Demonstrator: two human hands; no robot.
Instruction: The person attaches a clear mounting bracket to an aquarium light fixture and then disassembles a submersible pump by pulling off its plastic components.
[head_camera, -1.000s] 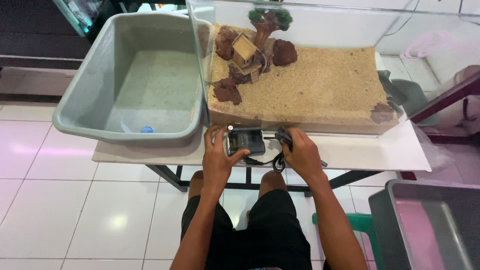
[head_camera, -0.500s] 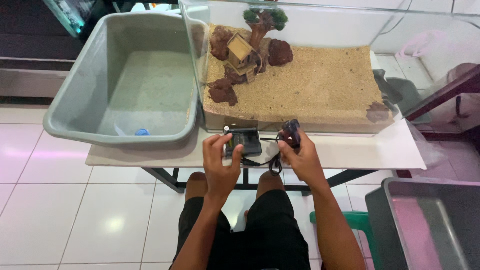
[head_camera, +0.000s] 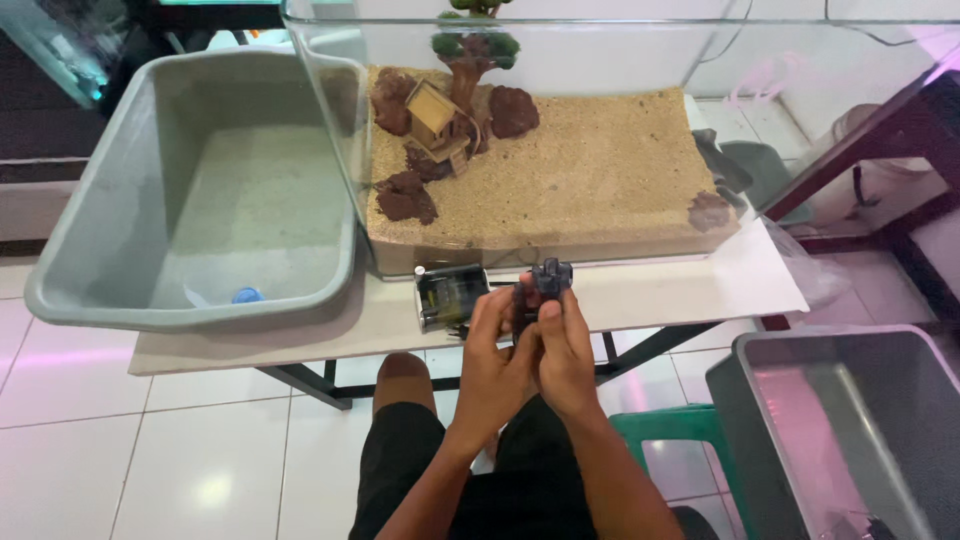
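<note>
- Centrally, left hand (head_camera: 497, 352) and right hand (head_camera: 562, 350): pressed together, fingers curled round a small dark plastic fitting (head_camera: 545, 283), held above the table's near edge.
- Dark fitting: blocky, blackish, its top showing above the fingertips.
- Clear boxy filter unit (head_camera: 452, 296): on the white table (head_camera: 700, 285), just left of the hands.
- Glass aquarium (head_camera: 330, 120): sand bed, reddish rocks, miniature house (head_camera: 432, 108), model tree.
- Grey plastic tub (head_camera: 90, 240), left: one blue cap (head_camera: 246, 295).
- Second grey tub (head_camera: 760, 400), lower right.
</note>
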